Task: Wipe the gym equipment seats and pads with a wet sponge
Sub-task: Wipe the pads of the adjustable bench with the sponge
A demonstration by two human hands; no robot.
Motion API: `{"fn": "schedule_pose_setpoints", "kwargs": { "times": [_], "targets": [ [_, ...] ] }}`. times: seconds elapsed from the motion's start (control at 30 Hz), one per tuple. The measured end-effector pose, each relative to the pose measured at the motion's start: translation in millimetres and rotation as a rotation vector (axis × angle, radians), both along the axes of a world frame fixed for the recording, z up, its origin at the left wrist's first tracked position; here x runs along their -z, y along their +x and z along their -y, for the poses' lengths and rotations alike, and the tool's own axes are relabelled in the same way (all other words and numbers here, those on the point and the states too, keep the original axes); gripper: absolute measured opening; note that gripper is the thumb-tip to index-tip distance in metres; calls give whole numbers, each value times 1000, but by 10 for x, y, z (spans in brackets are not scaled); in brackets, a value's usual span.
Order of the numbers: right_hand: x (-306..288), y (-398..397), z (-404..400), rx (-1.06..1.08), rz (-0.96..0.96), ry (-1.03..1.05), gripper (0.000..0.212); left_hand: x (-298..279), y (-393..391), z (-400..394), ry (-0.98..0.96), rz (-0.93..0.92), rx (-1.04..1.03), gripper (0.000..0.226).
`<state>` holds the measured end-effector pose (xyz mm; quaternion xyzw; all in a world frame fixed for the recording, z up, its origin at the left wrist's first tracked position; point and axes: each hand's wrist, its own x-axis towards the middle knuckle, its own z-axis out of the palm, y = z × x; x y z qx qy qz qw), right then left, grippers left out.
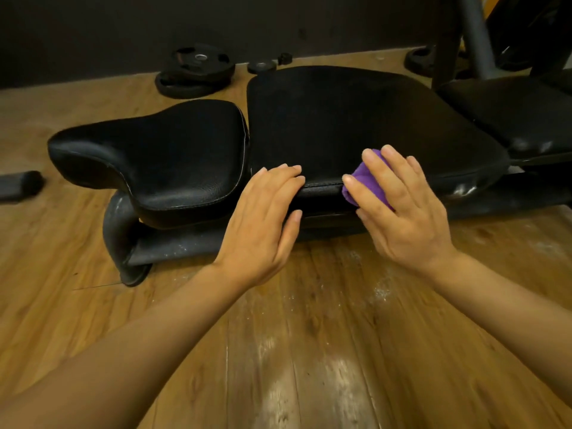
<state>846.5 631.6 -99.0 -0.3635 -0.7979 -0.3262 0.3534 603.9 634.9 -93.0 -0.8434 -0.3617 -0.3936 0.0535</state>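
Note:
A low black bench lies across the wooden floor, with a long back pad [356, 125] and a narrower seat pad [173, 153] to its left. My right hand [402, 209] presses a purple sponge or cloth [368, 178] against the near edge of the back pad, fingers straight over it; most of the purple thing is hidden under the hand. My left hand [266, 224] rests flat on the same edge, just right of the gap between the two pads, fingers straight and holding nothing.
The bench's dusty black frame [173, 246] sits on the floor under the pads. Black weight plates [195, 72] lie stacked near the dark back wall. Another black pad [520, 116] and grey machine posts [473, 35] stand at the right. A dark roller end [20, 185] shows at the left edge.

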Motion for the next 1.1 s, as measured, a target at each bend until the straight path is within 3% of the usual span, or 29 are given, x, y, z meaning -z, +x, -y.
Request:
{"fn": "schedule_pose_setpoints", "kwargs": {
  "times": [0.23, 0.53, 0.77, 0.93, 1.1],
  "targets": [
    [-45, -192, -106, -118, -129, 25, 34, -9, 28, 37, -6, -32, -52, 42],
    [-133, -132, -142, -294, 100, 57, 37, 136, 335, 80, 65, 52, -338, 45],
    [-1, 661, -222, -252, 151, 129, 52, 151, 337, 80, 98, -5, -334, 48],
    [15, 294, -157, -244, -18, 108, 42, 198, 334, 39, 140, 12, -311, 47],
    [-91, -241, -126, -296, -37, 44, 28, 209, 318, 14, 162, 40, -278, 48]
  ]
}}
